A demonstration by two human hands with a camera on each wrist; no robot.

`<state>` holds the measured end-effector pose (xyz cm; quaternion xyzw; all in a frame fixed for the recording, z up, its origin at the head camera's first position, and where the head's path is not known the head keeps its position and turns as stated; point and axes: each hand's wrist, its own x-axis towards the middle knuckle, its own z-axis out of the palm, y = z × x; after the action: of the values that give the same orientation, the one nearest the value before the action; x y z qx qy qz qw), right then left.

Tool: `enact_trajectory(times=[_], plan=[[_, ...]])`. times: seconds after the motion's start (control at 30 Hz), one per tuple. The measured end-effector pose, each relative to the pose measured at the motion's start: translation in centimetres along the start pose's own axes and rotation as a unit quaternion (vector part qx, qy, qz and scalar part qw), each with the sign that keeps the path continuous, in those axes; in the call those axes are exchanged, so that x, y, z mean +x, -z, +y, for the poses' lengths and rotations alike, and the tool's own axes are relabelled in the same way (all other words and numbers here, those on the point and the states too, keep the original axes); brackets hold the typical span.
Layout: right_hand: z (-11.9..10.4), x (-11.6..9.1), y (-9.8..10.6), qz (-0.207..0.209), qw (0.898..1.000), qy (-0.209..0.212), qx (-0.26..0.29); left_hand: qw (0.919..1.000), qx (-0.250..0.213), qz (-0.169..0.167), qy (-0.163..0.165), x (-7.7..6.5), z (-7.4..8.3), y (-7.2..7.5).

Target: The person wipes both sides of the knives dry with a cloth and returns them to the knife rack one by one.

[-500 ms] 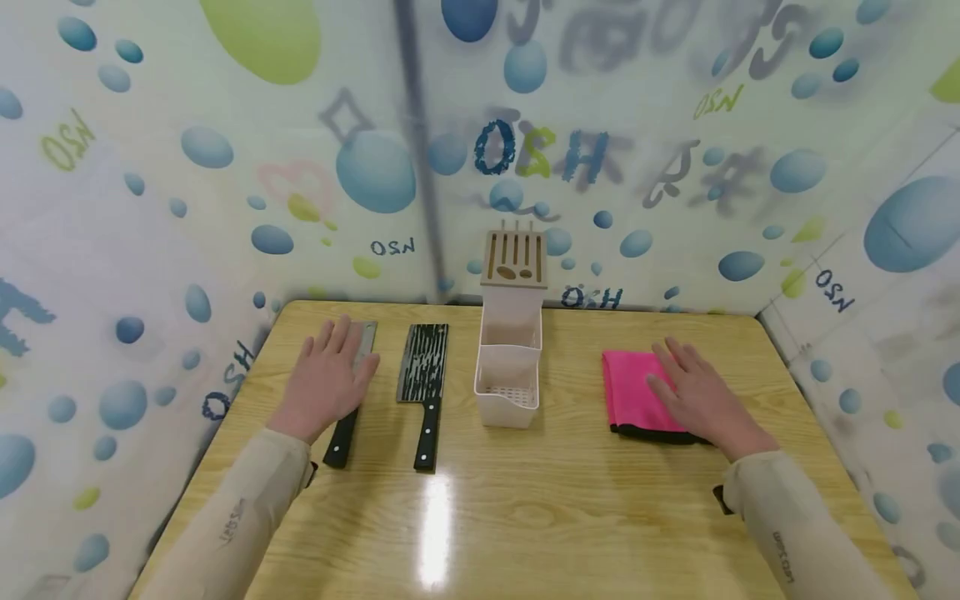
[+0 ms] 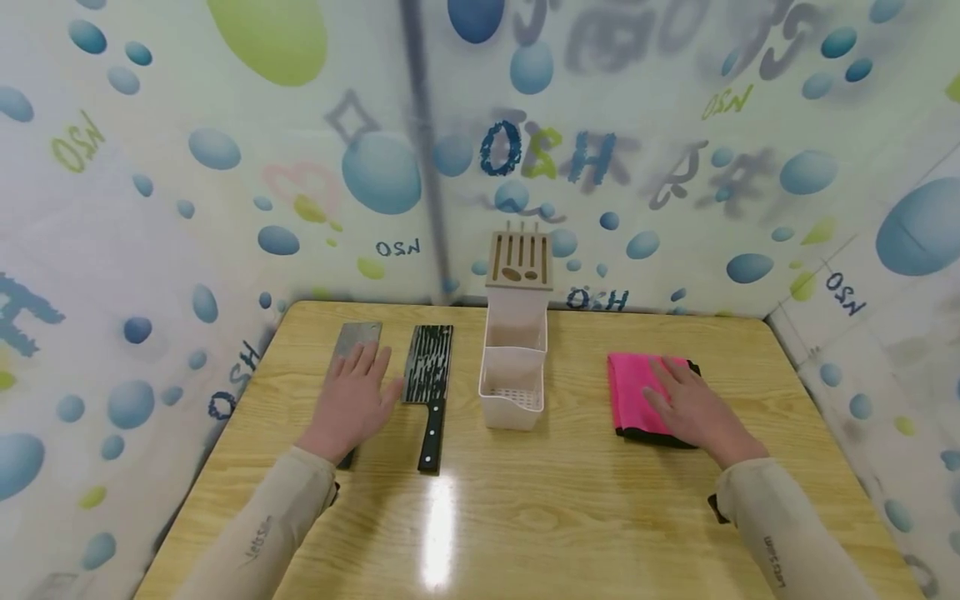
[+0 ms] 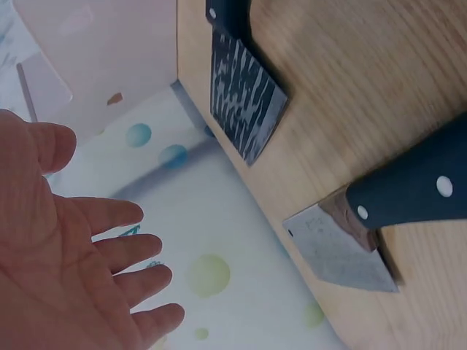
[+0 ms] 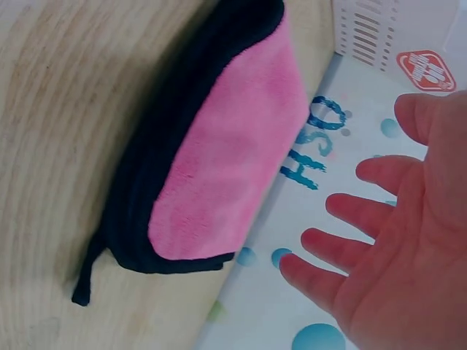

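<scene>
In the head view my left hand (image 2: 350, 408) is held out over a plain grey cleaver (image 2: 358, 335), hiding much of its blade and handle. Its fingers are straight and slightly spread, and the left wrist view shows the palm with nothing in it. Just right of that hand lies a second cleaver (image 2: 429, 367), its blade streaked black and silver, its black riveted handle towards me. My right hand (image 2: 701, 412) reaches over a folded pink cloth (image 2: 633, 392) with black edging. In the right wrist view the right palm (image 4: 408, 240) holds nothing, its fingers apart from the cloth.
Between the hands stands a white knife holder (image 2: 513, 367) with a slotted brown top and open compartments in front. All of it is on a wooden table (image 2: 540, 517). A wall (image 2: 645, 192) printed with blue and green drops rises behind the table's back edge.
My left hand has shifted right and towards me, uncovering more of the grey cleaver's blade. The right hand has moved slightly back towards me. The objects keep their places on the table.
</scene>
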<state>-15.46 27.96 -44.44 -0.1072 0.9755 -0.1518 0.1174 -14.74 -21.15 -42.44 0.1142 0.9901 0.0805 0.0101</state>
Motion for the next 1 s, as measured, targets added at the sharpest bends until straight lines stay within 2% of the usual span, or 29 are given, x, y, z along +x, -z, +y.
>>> enact_trajectory(times=[0.23, 0.4, 0.67, 1.0], plan=[[0.6, 0.4, -1.0, -0.003, 1.0, -0.007, 0.004, 0.9998, 0.003, 0.005, -0.018, 0.0, 0.9, -1.8], [0.7, 0.7, -1.7, -0.007, 1.0, -0.024, -0.005, 0.9998, -0.007, -0.004, -0.02, 0.1, 1.5, -2.9], [0.7, 1.2, -2.2, -0.011, 0.999, -0.047, -0.007, 0.9996, 0.008, -0.013, -0.024, 0.2, 2.4, -3.9], [0.6, 2.2, -3.8, -0.019, 0.998, -0.06, -0.028, 0.9987, 0.013, -0.046, -0.016, 0.0, 3.4, -5.6]])
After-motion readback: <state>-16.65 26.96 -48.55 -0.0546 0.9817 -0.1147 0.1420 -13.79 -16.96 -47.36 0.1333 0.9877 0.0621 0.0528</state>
